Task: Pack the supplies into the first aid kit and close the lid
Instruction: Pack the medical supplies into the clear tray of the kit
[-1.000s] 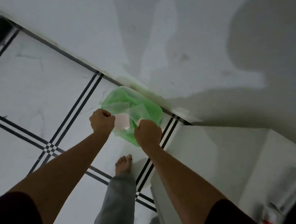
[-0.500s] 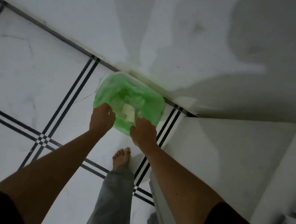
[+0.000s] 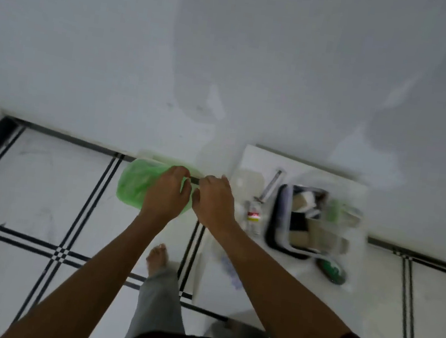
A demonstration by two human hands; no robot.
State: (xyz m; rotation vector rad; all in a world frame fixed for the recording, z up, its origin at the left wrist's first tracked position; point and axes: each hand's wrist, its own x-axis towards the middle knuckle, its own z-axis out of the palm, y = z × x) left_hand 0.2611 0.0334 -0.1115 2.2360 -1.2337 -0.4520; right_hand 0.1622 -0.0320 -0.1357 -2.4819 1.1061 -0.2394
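A green plastic bag point(image 3: 133, 185) sits on the floor against the wall. My left hand point(image 3: 167, 197) lies over its right part with the fingers bent on its far edge; I cannot tell whether they grip it. Just right of the bag, my right hand point(image 3: 214, 201) is loosely curved, with nothing visible in it. Further right, the first aid kit point(image 3: 280, 219), a dark-rimmed box, stands open on a low white table point(image 3: 228, 288). Inside it are several small cartons point(image 3: 318, 232). A small bottle point(image 3: 252, 215) with a red label stands left of the kit.
A thin tube-like item point(image 3: 270, 186) lies behind the bottle and a green item point(image 3: 332, 269) lies in front of the kit. My bare foot point(image 3: 157, 256) and grey trouser leg stand on the white tiled floor point(image 3: 41, 201) beside the table. The wall point(image 3: 231, 56) is close ahead.
The view has swung right, bringing the table and kit into sight. Both fists gripped the bag's rim before; now the right hand is off the bag and the left hand lies over it.
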